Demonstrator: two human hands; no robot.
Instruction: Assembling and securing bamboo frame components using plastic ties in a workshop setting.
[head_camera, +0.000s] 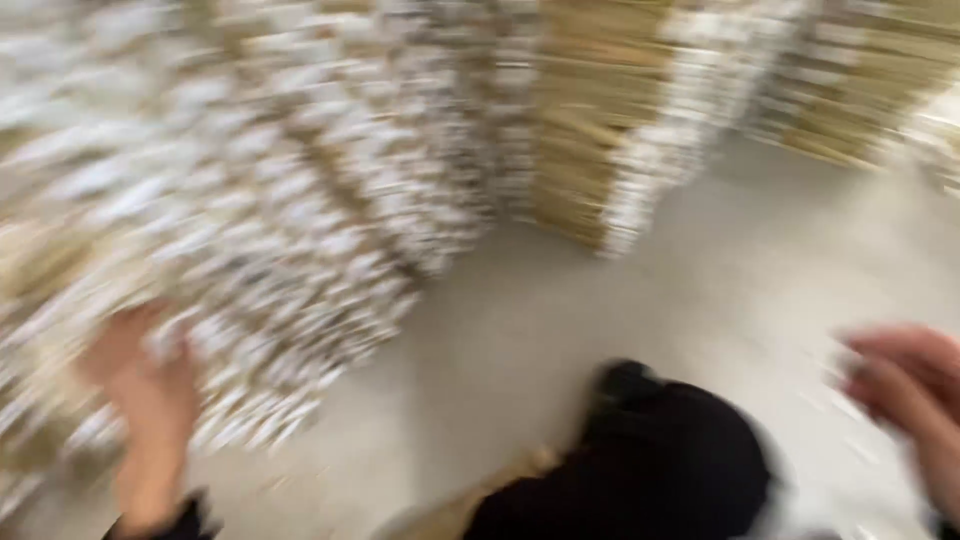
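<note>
Reaching toward the near stack (250, 300), the left hand (145, 385) lay against its lower front face, at the left of the view. The fingers appeared spread and flat on the layered edges rather than wrapped around anything; motion blur prevented a firmer reading. The right hand (905, 385) was raised at the right edge of the view, well apart from every stack and holding nothing visible. Whether its fingers were curled or extended could not be determined.

The near stack consisted of many thin, flat layers, tan and white, standing on the pale floor (720, 290). It was probably flattened cardboard or a similar sheet material, but the blur hid the detail. Further stacks (610, 120) of the same kind stood behind it, across the top of the view. The person's dark trouser leg and shoe (650, 450) occupied the lower centre, just beside the near stack.

Handling assessment: single sheets were judged light and fairly stiff in the plane, yet liable to bend if lifted by one corner. A thick bundle was judged heavy, and its layers prone to sliding over one another. The recommended hold was at two opposite edges of a bundle, with one hand beneath and the layers kept pressed together. Sheet edges could be sharp to bare fingers.
</note>
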